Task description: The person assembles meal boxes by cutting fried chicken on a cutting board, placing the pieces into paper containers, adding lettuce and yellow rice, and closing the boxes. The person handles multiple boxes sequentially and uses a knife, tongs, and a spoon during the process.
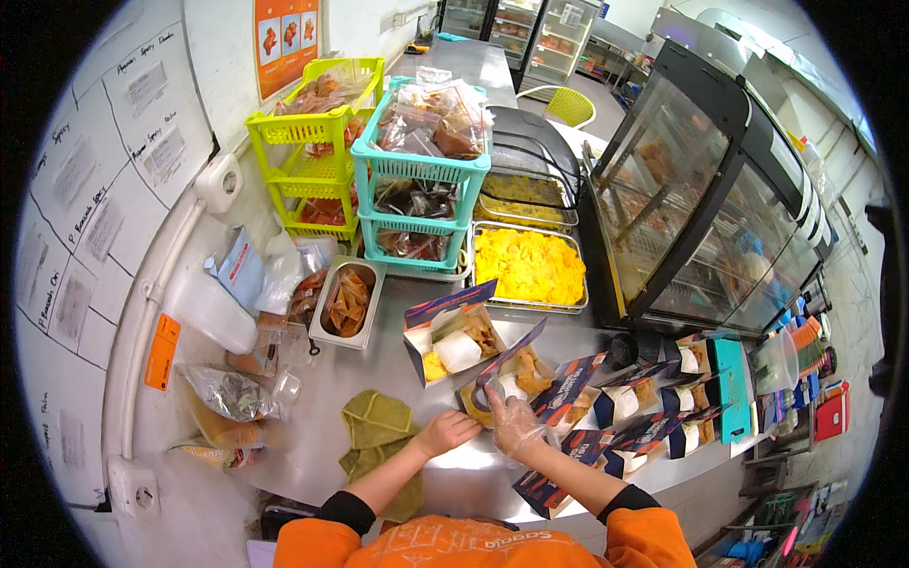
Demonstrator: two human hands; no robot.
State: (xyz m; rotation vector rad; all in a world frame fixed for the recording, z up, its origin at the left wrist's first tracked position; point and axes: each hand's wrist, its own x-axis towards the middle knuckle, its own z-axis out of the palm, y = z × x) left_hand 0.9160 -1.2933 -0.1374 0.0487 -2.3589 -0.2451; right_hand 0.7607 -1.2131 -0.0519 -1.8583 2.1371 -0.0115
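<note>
Metal table (464, 478): gleaming beneath food boxes, trays and baskets, it is running along a white wall in a kitchen.
Right hand (519, 426): wearing a clear glove, it is bending its fingers over a grey rounded object (481, 399); whether it is gripping that object or the box edge cannot be told.
Left hand (450, 434): bare and loosely curled, it is lying just beside the same box's near left corner; whether it is pinching anything is not showing.
Box at the hands (532, 352): standing open on the table, it is holding white rice (511, 387) and browned pieces (536, 370).
Neighbouring box (445, 308): tilting its dark lid back, it is carrying yellow food, a white mound and brown pieces.
Box rows (568, 393): more filled boxes are spreading to the right, where a teal panel (731, 390) is standing beside them.
Olive cloth (379, 421): it is lying crumpled near the left forearm.
Metal pan (377, 275): brown packets are filling it, left of the boxes.
Yellow tray (528, 267): heaped with soft yellow food, it is sitting beyond the boxes.
Stacked baskets: teal (421, 166) and lime-green (298, 128) tiers are holding bagged food.
Glass display case (663, 189): it is towering at the right, with food showing inside.
Back of the room: a yellow-green chair (571, 106) is standing before glass-doored refrigerators (561, 43).
</note>
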